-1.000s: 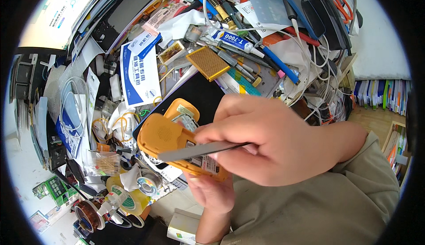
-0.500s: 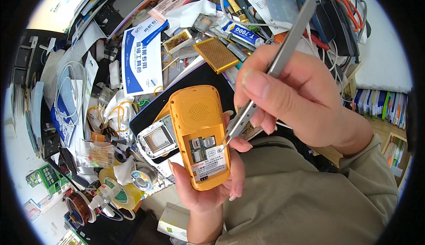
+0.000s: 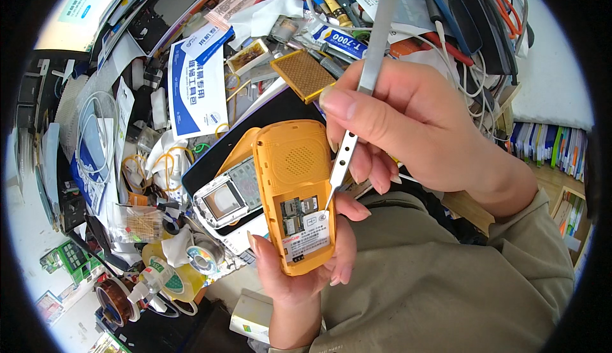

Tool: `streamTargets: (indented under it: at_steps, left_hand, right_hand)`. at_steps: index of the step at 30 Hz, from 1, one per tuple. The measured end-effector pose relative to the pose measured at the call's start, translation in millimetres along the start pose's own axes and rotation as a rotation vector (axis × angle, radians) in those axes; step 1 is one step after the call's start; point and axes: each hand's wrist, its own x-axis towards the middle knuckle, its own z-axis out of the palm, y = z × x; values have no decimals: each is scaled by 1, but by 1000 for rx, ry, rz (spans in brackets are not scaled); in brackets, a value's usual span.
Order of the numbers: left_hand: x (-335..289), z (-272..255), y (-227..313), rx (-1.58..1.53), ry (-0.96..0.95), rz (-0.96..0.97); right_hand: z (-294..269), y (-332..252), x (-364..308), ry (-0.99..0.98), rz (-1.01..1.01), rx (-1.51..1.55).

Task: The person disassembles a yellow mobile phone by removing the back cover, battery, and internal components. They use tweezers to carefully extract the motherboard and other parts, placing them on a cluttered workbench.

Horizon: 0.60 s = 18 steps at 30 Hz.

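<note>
My left hand (image 3: pixel 303 283) is wrapped round an orange mobile phone (image 3: pixel 294 161), its back side facing up. The phone's battery bay is uncovered, with metal card slots (image 3: pixel 299 214) and a white label (image 3: pixel 308 238) in it. Between thumb and fingers my right hand (image 3: pixel 414 123) grips steel tweezers (image 3: pixel 347 149). Their tip points down at the right edge of the bay, beside the label; whether it touches cannot be made out. Behind the phone lie a second orange shell (image 3: pixel 239 146) and a silver phone frame (image 3: pixel 223 201) with a window in it.
A dark flat panel (image 3: pixel 271 112) lies beneath the phone parts. Clutter crowds the bench: a blue-and-white card (image 3: pixel 197 91), a gold mesh tray (image 3: pixel 305 75), a glue tube (image 3: pixel 344 44), a solder spool (image 3: pixel 203 259) and a bottle (image 3: pixel 153 276).
The tweezers have swung more upright, and my right hand has shifted left and a little down. The phone has moved slightly right in my left hand's hold. The view has shifted a little.
</note>
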Motion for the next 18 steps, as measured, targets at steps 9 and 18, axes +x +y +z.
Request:
streamTargets:
  at_steps: [9, 18]
  left_hand:
    - [-3, 1, -5, -75, 19, -1]
    - [-1, -2, -2, 215, -11, -20]
  right_hand:
    - [1, -2, -3, 5, -20, -36]
    - [6, -2, -9, 8, -92, -25]
